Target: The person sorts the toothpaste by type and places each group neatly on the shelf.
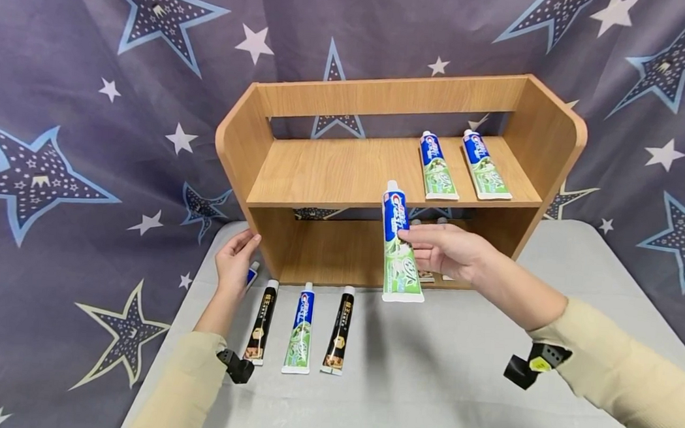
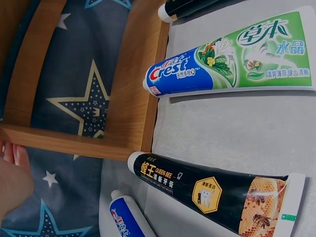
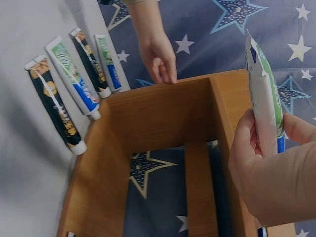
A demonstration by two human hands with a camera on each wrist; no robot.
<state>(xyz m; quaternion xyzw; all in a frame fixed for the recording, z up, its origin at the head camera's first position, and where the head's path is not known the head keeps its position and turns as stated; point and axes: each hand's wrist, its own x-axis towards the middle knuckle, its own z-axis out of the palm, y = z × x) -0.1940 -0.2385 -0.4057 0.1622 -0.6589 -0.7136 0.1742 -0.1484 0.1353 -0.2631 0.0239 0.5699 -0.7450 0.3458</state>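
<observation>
My right hand (image 1: pixel 449 247) pinches a green and blue Crest toothpaste tube (image 1: pixel 400 250) in front of the wooden shelf (image 1: pixel 333 174), its cap pointing up. In the right wrist view the thumb and fingers grip that tube (image 3: pixel 265 98) from both sides. My left hand (image 1: pixel 235 260) touches the shelf's left side panel with its fingertips; in the left wrist view only part of this hand (image 2: pixel 14 177) shows. Two Crest tubes (image 1: pixel 437 167) lie on the upper board at the right. Below the left hand, a black Queen Bee toothpaste tube (image 1: pixel 262 323) lies on the table.
Another Crest tube (image 1: pixel 298 332) and a second black tube (image 1: pixel 338 331) lie before the shelf. A further Crest tube (image 2: pixel 129 217) lies partly hidden beside its left panel. More tubes stand behind my right hand on the lower level, mostly covered. A starry curtain (image 1: pixel 116 161) hangs behind.
</observation>
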